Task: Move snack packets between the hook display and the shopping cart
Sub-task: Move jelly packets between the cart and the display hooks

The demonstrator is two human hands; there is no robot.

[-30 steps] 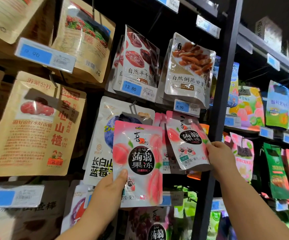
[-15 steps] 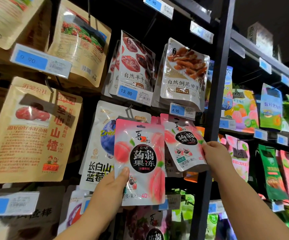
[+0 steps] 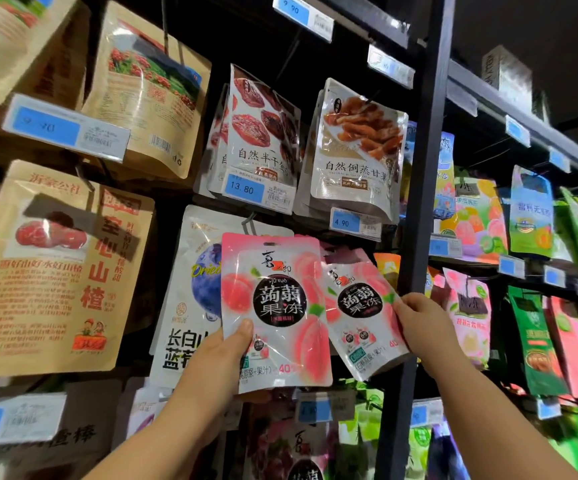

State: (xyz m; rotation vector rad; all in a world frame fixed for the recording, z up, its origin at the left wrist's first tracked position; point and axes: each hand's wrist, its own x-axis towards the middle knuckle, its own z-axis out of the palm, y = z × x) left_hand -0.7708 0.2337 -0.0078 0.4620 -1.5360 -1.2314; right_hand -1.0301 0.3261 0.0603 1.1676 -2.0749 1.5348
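Note:
My left hand (image 3: 216, 362) grips a pink peach jelly packet (image 3: 280, 306) by its lower left corner, thumb on the front, and holds it upright in front of the hook display. My right hand (image 3: 422, 327) pinches the right edge of a second, like pink packet (image 3: 360, 313), which tilts to the left beside the first. Its top reaches up among more pink packets on the hook behind. No shopping cart is in view.
A white blueberry packet (image 3: 190, 292) hangs just behind the left packet. Brown hawthorn bags (image 3: 55, 271) hang at the left, dried fruit packets (image 3: 263, 133) above. A black upright post (image 3: 419, 202) stands between the two display bays. Green and pink packets (image 3: 537, 334) hang at the right.
Both packets have risen slightly in the view and sit closer together. The right packet has tilted further. Both hands keep their hold.

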